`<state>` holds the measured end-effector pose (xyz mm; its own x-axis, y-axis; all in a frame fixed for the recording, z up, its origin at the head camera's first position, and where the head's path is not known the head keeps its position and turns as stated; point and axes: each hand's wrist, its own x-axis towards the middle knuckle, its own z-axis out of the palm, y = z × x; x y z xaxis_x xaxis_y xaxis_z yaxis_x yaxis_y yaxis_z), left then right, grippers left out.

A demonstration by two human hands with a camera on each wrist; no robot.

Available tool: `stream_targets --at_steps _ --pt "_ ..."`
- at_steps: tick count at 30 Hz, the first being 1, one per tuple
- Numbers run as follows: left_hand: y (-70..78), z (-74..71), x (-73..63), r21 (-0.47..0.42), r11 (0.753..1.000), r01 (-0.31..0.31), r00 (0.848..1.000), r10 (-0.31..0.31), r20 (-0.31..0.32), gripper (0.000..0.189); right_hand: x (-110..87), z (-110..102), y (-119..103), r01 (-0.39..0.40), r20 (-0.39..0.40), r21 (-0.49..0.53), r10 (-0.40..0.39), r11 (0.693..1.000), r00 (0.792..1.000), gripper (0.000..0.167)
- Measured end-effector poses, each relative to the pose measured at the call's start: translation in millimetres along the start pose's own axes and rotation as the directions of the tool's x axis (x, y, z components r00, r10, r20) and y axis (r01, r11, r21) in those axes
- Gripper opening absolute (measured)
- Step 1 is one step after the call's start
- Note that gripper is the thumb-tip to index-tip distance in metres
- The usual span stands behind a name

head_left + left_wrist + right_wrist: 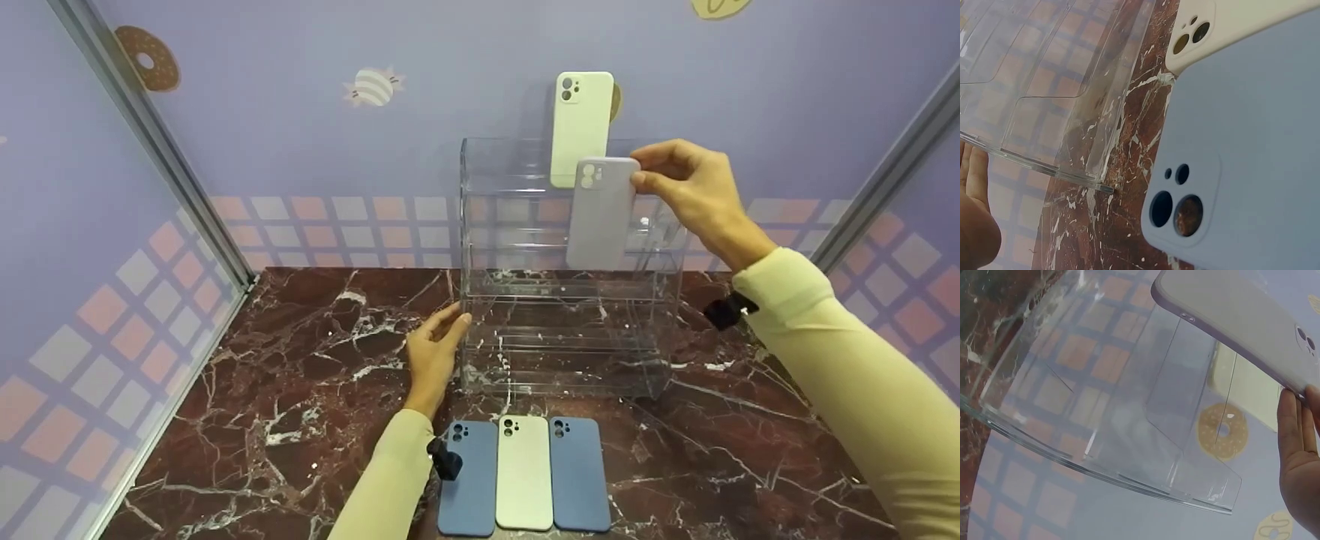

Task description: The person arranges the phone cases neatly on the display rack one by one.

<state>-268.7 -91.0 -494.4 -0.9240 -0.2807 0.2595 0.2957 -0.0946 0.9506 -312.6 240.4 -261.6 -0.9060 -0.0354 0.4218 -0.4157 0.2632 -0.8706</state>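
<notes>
A pale lilac phone case [604, 217] hangs upright from my right hand [694, 184], pinched at its upper right corner between thumb and fingers. It is in front of the upper part of a clear acrylic tiered rack [555, 311]. Behind it, a cream phone case [582, 124] stands on the rack's top tier. My left hand [435, 349] touches the rack's left side panel, fingers fairly straight. In the right wrist view the lilac case [1241, 315] shows its side edge, with my fingertips [1292, 416] at its camera end.
On the dark red marble table [300, 420], in front of the rack, lie a blue phone case [472, 487], a cream one [523, 472] and another blue one [579, 472], side by side. A patterned lilac wall [300, 135] rises behind the rack.
</notes>
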Motion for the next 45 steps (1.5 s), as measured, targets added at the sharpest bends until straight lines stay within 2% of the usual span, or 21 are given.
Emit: stream_targets --at_steps 4,10,28,38,45 --pt "0.1 -0.1 -0.1 0.01 1.0 -0.006 1.0 0.006 0.004 0.031 10.0 2.4 -5.2 -0.019 -0.001 -0.025 0.019 1.0 1.0 0.024" --pt "-0.4 -1.2 -0.7 0.018 1.0 -0.006 1.0 0.005 0.004 0.032 23.8 6.2 -11.9 -0.015 -0.014 -0.009 0.015 1.0 1.0 0.024" --pt "0.6 3.3 -3.1 -0.001 1.0 -0.005 1.0 0.005 -0.024 0.034 54.5 8.7 -14.0 -0.044 -0.061 0.023 0.045 0.999 0.997 0.025" --pt "-0.1 1.3 -5.1 0.009 1.0 0.0 1.0 0.0 -0.012 0.034 61.3 13.5 -2.2 -0.07 -0.063 0.065 0.074 0.995 0.995 0.026" --pt "-0.2 2.5 -4.5 0.001 1.0 -0.006 1.0 0.006 -0.014 0.032 60.4 15.4 10.2 -0.083 -0.045 0.034 0.084 0.996 0.995 0.027"
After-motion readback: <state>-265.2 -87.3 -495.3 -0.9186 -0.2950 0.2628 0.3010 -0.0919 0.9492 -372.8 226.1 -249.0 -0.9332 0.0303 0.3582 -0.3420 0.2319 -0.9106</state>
